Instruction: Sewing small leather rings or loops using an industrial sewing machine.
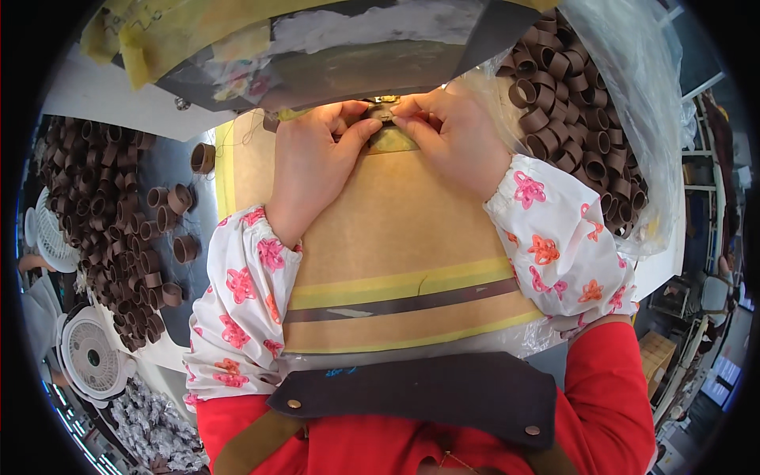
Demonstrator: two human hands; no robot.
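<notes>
- Brown, small strip-like piece of material [381, 115] lies at twelve o'clock, between the two hands' fingertips, just below the lit metal fitting [385, 100] of a dark grey, bulky machine head [372, 67]; its full shape is hidden.
- Left hand [315, 154], at eleven o'clock: fingers curled, thumb and forefinger drawn near each other at the piece's left end. I cannot tell whether they pinch it or only press.
- Right hand [459, 136], at one o'clock: thumb and forefinger nearly closed at the right end, other fingers folded in; how firm the hold is, I cannot tell.
- Step in hand, as I judge it: lining the piece up at the fitting with both hands together.
- Next move, in my judgement, calls for keeping the piece flat and square to the fitting, fingertips guiding from either side and kept clear of the metal.
- Beneath the wrists spreads a smooth tan work surface [388, 210] edged with yellow tape [356, 296].
- Brown, short ring-shaped bands lie in two heaps: a left heap [99, 210] at nine o'clock and a right heap [571, 99] at two o'clock, beside clear plastic sheeting [645, 103]. One single brown ring [203, 158] stands apart at ten o'clock.
</notes>
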